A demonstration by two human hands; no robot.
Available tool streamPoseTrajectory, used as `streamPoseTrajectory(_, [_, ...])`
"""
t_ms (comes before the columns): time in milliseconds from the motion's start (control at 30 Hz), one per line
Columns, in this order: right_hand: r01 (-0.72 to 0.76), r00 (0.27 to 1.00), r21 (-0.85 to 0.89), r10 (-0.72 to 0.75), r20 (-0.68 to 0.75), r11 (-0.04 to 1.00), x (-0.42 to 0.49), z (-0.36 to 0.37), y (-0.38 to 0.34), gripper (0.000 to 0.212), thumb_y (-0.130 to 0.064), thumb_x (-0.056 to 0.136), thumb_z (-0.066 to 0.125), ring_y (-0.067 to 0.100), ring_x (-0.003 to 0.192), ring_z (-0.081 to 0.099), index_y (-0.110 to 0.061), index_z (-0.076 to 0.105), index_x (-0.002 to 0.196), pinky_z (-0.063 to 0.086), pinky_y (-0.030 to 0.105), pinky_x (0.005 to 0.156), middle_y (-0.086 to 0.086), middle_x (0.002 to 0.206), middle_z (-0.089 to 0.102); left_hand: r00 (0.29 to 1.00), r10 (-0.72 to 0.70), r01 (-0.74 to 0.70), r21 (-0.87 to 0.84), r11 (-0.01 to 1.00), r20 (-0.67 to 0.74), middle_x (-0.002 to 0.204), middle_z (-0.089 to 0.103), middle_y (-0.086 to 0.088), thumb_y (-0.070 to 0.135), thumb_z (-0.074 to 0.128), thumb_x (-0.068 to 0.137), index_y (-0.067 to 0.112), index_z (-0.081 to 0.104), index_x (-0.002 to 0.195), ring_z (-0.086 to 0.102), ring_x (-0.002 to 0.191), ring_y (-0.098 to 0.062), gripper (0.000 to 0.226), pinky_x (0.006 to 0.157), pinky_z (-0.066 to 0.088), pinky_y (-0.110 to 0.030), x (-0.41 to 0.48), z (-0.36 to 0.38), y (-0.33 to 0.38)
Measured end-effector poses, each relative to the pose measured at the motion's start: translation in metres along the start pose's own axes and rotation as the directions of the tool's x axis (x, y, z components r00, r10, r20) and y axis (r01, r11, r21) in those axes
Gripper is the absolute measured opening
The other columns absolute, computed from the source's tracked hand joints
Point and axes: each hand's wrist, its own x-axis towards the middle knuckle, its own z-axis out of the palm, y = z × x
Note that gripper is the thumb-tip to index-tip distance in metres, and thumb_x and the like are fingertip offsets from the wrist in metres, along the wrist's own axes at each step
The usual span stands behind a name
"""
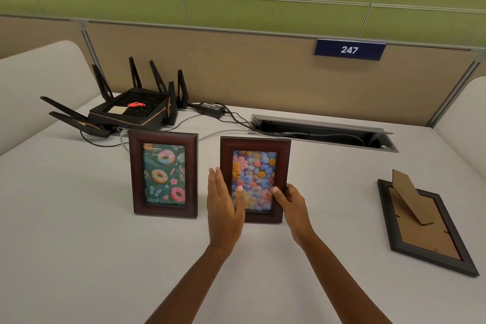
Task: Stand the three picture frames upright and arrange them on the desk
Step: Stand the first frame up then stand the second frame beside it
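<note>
A: Desk [79,218], white top. Two dark wood frames upright, side by side, slightly apart. Donut frame [164,175] to the left, flower frame [259,163] to the right, both facing the camera

B: Third one?

A: Black frame [427,229] well off to the right, lying face down, cardboard back up, its easel flap [410,196] lifted

B: Hands?

A: Both on the flower frame. Left hand [224,209] flat against its left edge, fingers straight and pressed together, thumb lying across the glass. Right hand [293,204] curls round the lower right corner, thumb on the front moulding, other fingers behind, hidden

B: Anything that holds things?

A: Cable trough [323,130] sunk into the desk behind the frames, lid tipped open. Black cables [236,117] drop into it; the rest of the inside too dark to read

B: Back of the desk?

A: Black router [131,109] with antennas up, far left, red light on top, power brick [210,108] beside it. Tan partition [263,73] behind carries a blue plate marked 247 [349,49]
</note>
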Motion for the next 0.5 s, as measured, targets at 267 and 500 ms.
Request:
streamPoseTrajectory(267, [0.032, 0.998, -0.232, -0.043, -0.044, 0.972, -0.010, -0.026, 0.009, 0.035, -0.025, 0.090, 0.052, 0.013, 0.099, 0.052, -0.013, 0.048, 0.122, 0.044, 0.022, 0.085, -0.001, 0.106, 0.054, 0.926, 0.375, -0.369, 0.279, 0.887, 0.031, 0.140, 0.040, -0.029, 0.039, 0.035, 0.089, 0.002, 0.025, 0.134, 0.027, 0.135, -0.036, 0.060, 0.102, 0.030, -0.047, -0.015, 0.003, 0.014])
streamPoseTrajectory(500, [0.052, 0.985, -0.536, -0.132, -0.112, 0.843, -0.022, -0.072, 0.015, 0.043, -0.028, 0.089, 0.052, 0.022, 0.126, 0.043, -0.012, 0.045, 0.128, 0.032, 0.028, 0.103, 0.009, 0.137, 0.046, 0.874, 0.428, -0.476, 0.235, 0.847, 0.229, 0.136, 0.050, -0.020, 0.043, 0.015, 0.095, 0.005, 0.034, 0.132, 0.043, 0.128, -0.034, 0.056, 0.101, 0.036, -0.044, -0.036, 0.030, 0.047])
